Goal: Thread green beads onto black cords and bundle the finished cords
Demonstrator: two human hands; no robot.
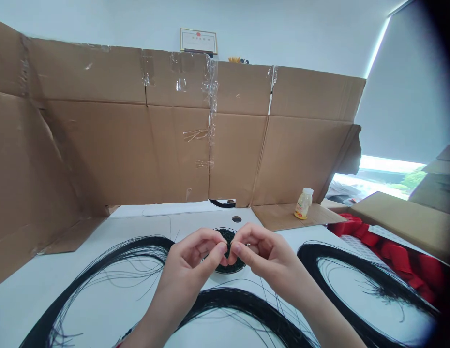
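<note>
My left hand [190,263] and my right hand [266,253] meet at the fingertips in the middle of the head view. Thumb and forefinger are pinched together on each hand. Whatever lies between them is too small to make out. Just behind and below the fingertips stands a round clear dish [227,272], holding many tiny dark green or black pieces [226,235], partly covered by my hands. A curved bundle of thin black strands [239,298] passes under my wrists. Another black strand bundle [114,258] arcs to the left of my left hand.
On the right lies a third black strand bundle [314,270]. A small bottle with a white cap [304,204] stands on a cardboard flap at the back right. Tall cardboard panels [174,150] wall off the back and left of the white table [97,309]. Red fabric [399,256] fills a box at the right.
</note>
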